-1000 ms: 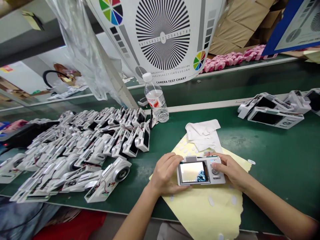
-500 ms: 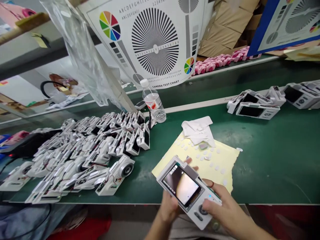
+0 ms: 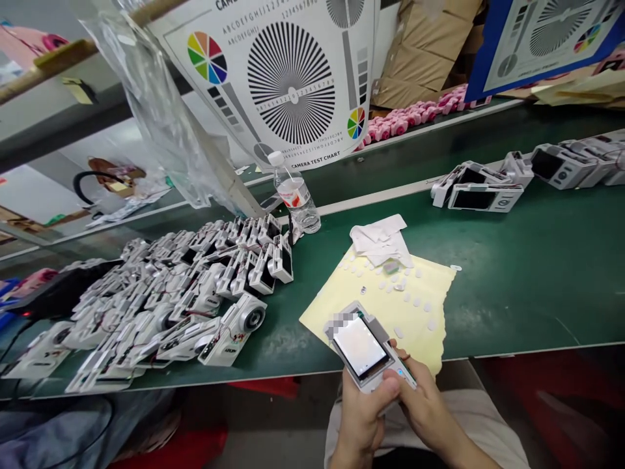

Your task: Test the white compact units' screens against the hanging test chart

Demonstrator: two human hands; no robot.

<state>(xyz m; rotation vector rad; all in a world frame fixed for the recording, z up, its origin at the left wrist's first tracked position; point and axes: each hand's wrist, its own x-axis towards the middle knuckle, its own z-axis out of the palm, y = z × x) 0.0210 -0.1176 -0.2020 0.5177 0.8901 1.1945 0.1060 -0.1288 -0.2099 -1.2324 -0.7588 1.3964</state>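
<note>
A white digital camera with its lit screen facing me is held low over the front edge of the bench. My left hand grips its lower left side, with the thumb on the front near the buttons. My right hand wraps round the right end, its fingers behind the casing. The screen glows almost white, and a small blue light shows near the right hand. Under and beyond the camera lies a sheet of yellow paper dotted with small white round stickers. Crumpled white tissue rests on its far part.
Many white cameras, some with exposed wires, crowd the left of the green bench. A water bottle stands behind them. More cameras sit at the back right. A camera test chart hangs ahead; pink items lie beyond.
My left hand has shifted its hold to the camera's lower part, its thumb now near the buttons. The screen has turned brighter. The whole view has shifted slightly.
</note>
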